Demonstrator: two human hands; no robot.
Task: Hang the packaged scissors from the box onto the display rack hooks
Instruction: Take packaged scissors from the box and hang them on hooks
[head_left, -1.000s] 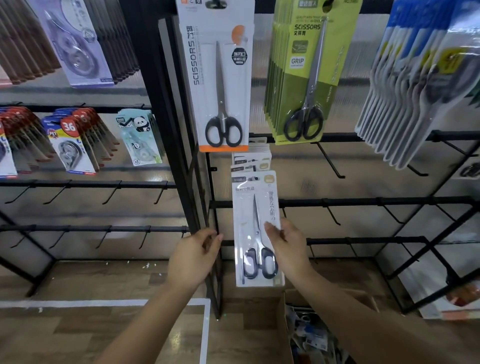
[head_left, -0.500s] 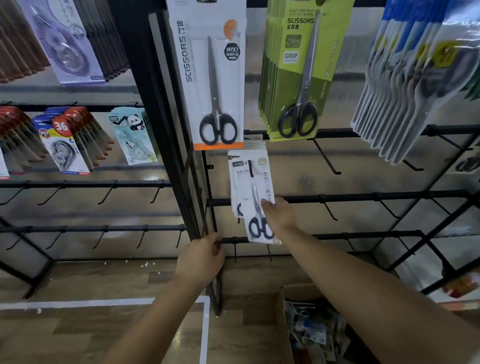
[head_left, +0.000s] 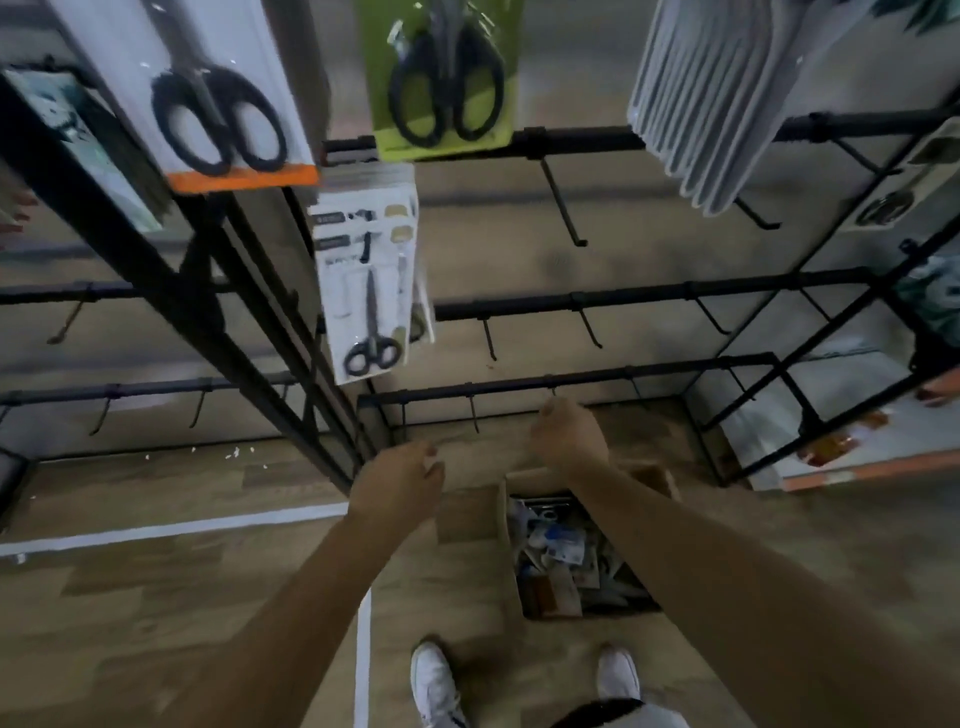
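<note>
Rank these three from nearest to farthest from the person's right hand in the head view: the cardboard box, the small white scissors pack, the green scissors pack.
From the right hand:
1. Cardboard box, just below it on the floor.
2. Small white scissors pack, hanging up-left.
3. Green scissors pack, topmost.

Black rack (head_left: 597, 299); white scissors pack (head_left: 363, 291) with black handles; green pack (head_left: 447, 78); brown box (head_left: 506, 514); white shoes (head_left: 434, 680).

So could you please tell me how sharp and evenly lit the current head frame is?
Head view: motion blur throughout, smearing the hands and box; print on the hung scissors pack is unreadable; wide-angle bends the rack bars; lighting is dim and flat.
</note>
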